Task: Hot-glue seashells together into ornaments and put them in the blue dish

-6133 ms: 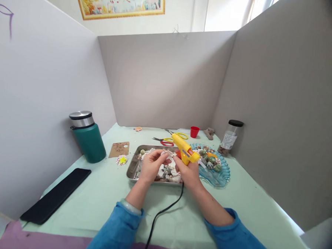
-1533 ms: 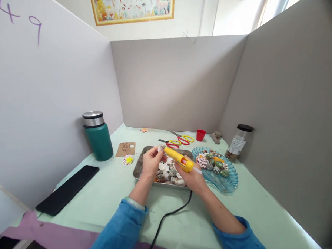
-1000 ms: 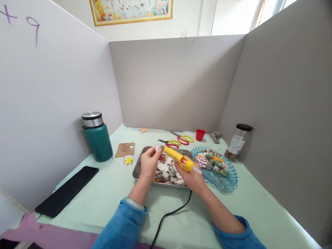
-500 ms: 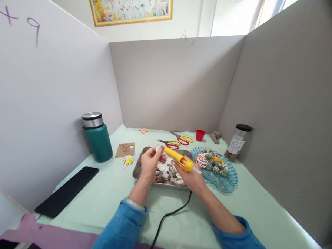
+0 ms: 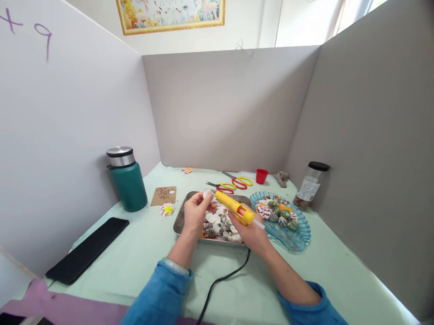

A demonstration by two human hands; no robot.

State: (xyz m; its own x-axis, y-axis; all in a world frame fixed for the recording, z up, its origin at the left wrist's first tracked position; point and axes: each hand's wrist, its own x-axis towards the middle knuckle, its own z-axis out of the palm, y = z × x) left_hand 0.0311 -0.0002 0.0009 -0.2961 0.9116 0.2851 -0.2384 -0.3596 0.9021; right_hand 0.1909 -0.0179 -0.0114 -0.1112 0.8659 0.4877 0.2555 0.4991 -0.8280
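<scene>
My left hand (image 5: 195, 211) pinches a small white shell (image 5: 207, 195) between thumb and fingers, above the left part of a metal tray (image 5: 178, 222). Wrapped round a yellow hot glue gun (image 5: 232, 205), my right hand (image 5: 250, 232) points its nozzle left at the shell. The nozzle tip is very close to the shell; I cannot tell whether they touch. A clear glue stick (image 5: 259, 224) sticks out of the gun's back end. Under both hands, the tray holds many shells (image 5: 217, 223), white, brown and grey. A black cord (image 5: 222, 280) runs from beneath the tray's front towards me.
Right of the tray, a blue glass plate (image 5: 296, 239) bears shells. Two pairs of scissors (image 5: 225, 187) and a red cup (image 5: 262, 176) stand behind. A jar (image 5: 310, 187) is at right; a green bottle (image 5: 128, 187), black phone-like slab (image 5: 88, 250), and brown card (image 5: 164, 196) are left.
The glue gun has shifted very slightly to the right, its nozzle a little away from the shell's top. Both hands keep their holds.
</scene>
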